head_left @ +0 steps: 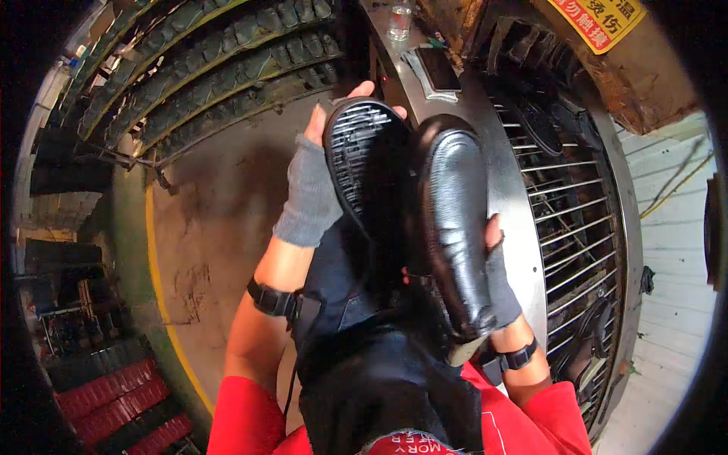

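My left hand (pixel 315 186), in a grey fingerless glove, grips a black shoe (pixel 358 148) around its toe end. The treaded sole of that shoe faces up toward me and catches the light; its heel end is lost in dark shadow. Right beside it, a second black leather shoe (pixel 459 189) lies with its glossy, creased upper facing me and its toe pointing away. My right hand (pixel 502 280), gloved the same way, holds this shoe from its right side near the heel; most of the fingers are hidden behind it. Both shoes are above my dark apron (pixel 387 379).
To the right, a metal ledge (pixel 519 220) borders a rack of metal bars (pixel 572 201) with dark shoes (pixel 542 125) on it. A phone (pixel 440 70) and a clear glass (pixel 399 23) stand on the ledge. Shelves of shoe-shaped forms (pixel 250 38) line the far left.
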{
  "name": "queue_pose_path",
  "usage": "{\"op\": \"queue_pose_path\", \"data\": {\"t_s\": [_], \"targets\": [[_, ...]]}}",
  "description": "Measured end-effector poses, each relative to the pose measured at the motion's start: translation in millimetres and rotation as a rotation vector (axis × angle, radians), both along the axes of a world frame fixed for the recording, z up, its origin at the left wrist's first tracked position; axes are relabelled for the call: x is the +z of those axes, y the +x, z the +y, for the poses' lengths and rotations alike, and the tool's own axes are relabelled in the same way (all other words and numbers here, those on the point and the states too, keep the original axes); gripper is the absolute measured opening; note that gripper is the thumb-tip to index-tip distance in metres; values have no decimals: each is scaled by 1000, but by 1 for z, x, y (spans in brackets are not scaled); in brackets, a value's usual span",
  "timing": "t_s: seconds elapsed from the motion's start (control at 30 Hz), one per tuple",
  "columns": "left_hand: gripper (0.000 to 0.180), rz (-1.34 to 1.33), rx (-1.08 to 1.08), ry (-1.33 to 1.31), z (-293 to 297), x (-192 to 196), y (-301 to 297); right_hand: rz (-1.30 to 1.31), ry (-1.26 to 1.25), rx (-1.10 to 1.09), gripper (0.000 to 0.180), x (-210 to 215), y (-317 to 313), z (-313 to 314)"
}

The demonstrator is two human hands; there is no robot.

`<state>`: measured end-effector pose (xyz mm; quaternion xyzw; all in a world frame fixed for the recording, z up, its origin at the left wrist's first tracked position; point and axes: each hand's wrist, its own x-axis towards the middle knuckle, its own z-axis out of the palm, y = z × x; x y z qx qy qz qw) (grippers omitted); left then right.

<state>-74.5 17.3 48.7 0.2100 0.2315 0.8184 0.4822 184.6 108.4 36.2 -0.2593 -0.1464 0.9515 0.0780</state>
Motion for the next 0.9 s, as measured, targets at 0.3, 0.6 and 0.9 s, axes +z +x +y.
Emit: {"op": "queue_pose_path", "data": {"t_s": [0.3, 0.6, 0.9], "targets": [[77, 122, -144, -88, 9, -5, 7, -18, 190, 148, 82, -24, -10, -15], [88, 232, -136, -129, 3, 9, 14, -106, 278, 171, 95, -16, -14, -11], [117, 420, -105, -243, -29, 16, 24, -112, 273, 102, 84, -26, 0, -19]]}}
